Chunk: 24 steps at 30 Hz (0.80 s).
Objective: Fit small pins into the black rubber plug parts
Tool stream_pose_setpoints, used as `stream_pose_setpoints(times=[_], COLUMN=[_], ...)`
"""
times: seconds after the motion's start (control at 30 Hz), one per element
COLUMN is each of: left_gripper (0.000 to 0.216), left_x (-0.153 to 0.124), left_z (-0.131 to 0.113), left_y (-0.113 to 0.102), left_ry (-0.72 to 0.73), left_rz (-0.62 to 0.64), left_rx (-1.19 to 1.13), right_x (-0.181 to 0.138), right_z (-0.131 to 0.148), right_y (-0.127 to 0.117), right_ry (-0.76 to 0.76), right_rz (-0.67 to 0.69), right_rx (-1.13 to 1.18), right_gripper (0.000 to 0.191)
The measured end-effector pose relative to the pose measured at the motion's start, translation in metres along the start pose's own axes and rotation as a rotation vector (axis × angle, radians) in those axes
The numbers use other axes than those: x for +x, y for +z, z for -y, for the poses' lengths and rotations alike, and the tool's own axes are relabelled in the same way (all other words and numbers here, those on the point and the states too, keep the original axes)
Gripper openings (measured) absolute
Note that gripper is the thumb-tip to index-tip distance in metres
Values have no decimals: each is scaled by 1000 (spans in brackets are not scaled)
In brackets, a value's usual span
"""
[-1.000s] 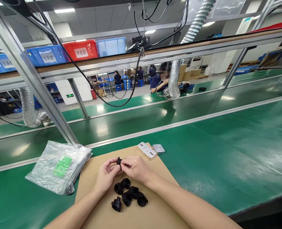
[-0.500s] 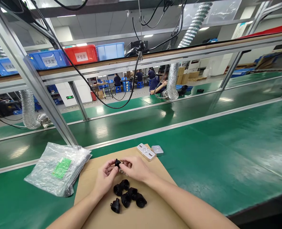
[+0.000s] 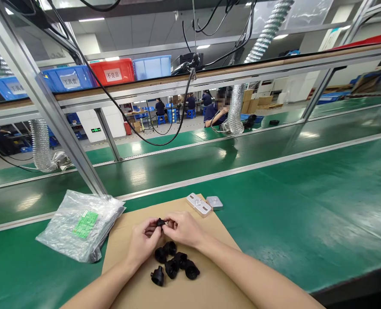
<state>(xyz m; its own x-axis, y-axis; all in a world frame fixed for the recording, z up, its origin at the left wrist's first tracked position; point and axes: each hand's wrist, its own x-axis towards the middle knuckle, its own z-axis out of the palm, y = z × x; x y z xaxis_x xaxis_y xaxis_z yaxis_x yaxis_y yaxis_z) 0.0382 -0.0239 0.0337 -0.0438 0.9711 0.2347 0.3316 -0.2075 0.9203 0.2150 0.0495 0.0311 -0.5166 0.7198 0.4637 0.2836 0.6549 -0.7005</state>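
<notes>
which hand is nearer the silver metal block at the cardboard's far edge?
Right. The right hand sits just below the silver metal block; the left hand is farther, down and left of it.

A: What surrounds the bench?
B: A green work surface (image 3: 306,206) runs across the view, with green conveyor lanes (image 3: 184,165) parallel behind it, edged by metal rails.

A: And overhead?
B: An aluminium frame (image 3: 49,111) carries a shelf of blue bins (image 3: 68,78) and one red bin (image 3: 113,71). Black cables (image 3: 164,138) and ribbed silver ducts (image 3: 237,109) hang down.

A: Lighting and depth?
B: Ceiling strip lights (image 3: 90,19); seated workers (image 3: 214,112) at distant tables.
</notes>
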Motion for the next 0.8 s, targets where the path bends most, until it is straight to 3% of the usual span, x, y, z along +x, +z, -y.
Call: stream_pose_setpoints(times=[0.57,0.67,0.8], left_gripper=[14,14,16], left_x=[0,4,10], left_z=[-1,5,10], left_y=[-5,-10,-24], left_ry=[63,155,281], left_rz=[-15,35,174], left_rx=[125,186,318], right_x=[-6,-5,-2], right_z=[5,6,6], right_y=[5,2,-11], right_ry=[40,95,63], right_rz=[-37,49,278], right_rx=[61,34,-27], right_gripper=[4,6,9])
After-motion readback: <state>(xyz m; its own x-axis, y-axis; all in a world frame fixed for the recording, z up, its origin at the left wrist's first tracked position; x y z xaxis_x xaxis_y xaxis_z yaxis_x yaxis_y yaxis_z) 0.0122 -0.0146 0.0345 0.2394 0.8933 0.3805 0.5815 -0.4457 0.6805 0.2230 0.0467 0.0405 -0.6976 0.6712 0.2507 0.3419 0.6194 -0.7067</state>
